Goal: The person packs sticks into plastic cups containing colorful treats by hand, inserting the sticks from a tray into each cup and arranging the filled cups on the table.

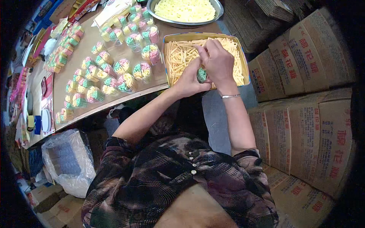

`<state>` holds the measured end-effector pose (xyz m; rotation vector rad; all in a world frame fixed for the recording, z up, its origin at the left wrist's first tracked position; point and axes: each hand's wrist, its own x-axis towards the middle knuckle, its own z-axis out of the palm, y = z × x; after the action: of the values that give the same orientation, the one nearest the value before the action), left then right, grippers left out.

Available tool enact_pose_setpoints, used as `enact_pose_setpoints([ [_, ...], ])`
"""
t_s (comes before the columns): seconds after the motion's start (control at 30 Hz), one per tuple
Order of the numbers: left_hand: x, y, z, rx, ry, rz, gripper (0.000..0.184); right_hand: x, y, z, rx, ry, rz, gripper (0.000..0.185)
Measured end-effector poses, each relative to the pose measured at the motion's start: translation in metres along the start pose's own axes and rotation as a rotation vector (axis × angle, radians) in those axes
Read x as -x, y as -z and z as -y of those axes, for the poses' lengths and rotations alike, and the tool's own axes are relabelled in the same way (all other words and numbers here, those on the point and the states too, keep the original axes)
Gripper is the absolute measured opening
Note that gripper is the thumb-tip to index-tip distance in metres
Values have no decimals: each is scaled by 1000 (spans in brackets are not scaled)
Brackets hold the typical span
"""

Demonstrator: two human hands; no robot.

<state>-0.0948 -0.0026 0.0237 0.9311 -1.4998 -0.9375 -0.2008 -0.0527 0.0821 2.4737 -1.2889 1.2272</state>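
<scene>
My left hand (189, 80) is wrapped round a small clear cup (202, 75), with green sticks showing in it; most of the cup is hidden by my fingers. Right above it, my right hand (218, 60) is closed in a pinch, and what its fingertips hold cannot be made out. Both hands are over a shallow box (166, 57) filled with thin pale yellow sticks (180, 57). To the left of the box stand several clear cups (142, 71) packed with pink, green and yellow sticks.
A metal basin (186, 23) of pale yellow pieces stands behind the box. Packed sticks lie in a block (64, 47) at the table's left. Stacked cartons (300, 125) rise close on my right. A plastic-lined container (68, 159) is below the table (114, 104) at left.
</scene>
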Motion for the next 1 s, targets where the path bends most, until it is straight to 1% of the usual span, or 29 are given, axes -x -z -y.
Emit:
enact_pose_setpoints([
  [0.13,-2,2,-5,23,58,28,56,-4,4,-5,-109,-53,45,26],
  [0.27,0,3,-7,61,180,104,55,-2,-1,-3,-22,79,73,28],
  [0.47,4,-3,6,196,69,9,51,0,2,7,-41,142,104,29],
  [0.63,0,-1,2,190,6,84,47,-9,8,15,-127,147,97,27],
  [0.77,1,4,-1,72,191,6,50,-9,8,1,-314,7,33,26],
  [0.8,0,6,-1,72,191,3,50,-7,7,-2,-315,9,34,26],
  [0.93,-14,14,3,-174,-13,19,53,2,1,-19,-448,-242,58,24],
  [0.97,-18,14,5,-174,-15,21,53,4,-1,-24,-446,-243,56,24],
  [1.0,-21,15,7,-123,-15,-7,55,6,-3,-30,-375,-278,83,23],
])
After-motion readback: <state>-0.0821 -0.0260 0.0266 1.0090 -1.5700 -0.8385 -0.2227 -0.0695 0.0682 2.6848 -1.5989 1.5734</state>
